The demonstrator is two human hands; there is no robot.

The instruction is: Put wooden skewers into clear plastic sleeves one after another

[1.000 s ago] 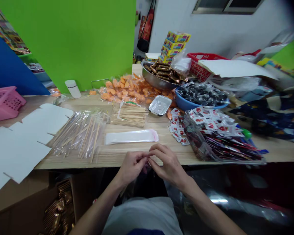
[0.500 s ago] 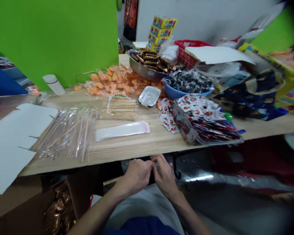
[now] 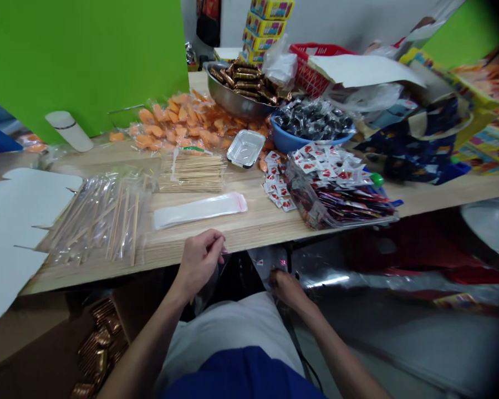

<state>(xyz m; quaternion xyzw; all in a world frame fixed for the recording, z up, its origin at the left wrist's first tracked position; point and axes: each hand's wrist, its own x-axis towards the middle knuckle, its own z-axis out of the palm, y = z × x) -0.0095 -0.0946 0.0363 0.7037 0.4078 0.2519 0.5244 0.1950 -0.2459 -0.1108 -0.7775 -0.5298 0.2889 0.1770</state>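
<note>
My left hand (image 3: 200, 261) is at the front edge of the table, its fingers curled and the thumb against the index finger. Whatever it holds, if anything, is hidden. My right hand (image 3: 289, 287) is below the table edge in shadow, fingers curled in, their contents not visible. Nearest my left hand lies a flat stack of clear plastic sleeves (image 3: 199, 210). Behind it is a bundle of thin wooden sticks (image 3: 195, 172). An empty foil tray (image 3: 245, 148) stands to the right of the sticks.
Bagged sticks (image 3: 103, 219) and white card (image 3: 20, 233) lie left. Orange wrapped pieces (image 3: 183, 122), a metal bowl (image 3: 233, 100) of brown-wrapped sweets and a blue basin (image 3: 291, 141) stand behind. At right, a clear container (image 3: 311, 205) holds sachets. A carton (image 3: 137, 313) is on the floor.
My hands, together before, have come apart. The left has moved left and up to the table edge; the right is slightly lower and to the right. The view has shifted a little.
</note>
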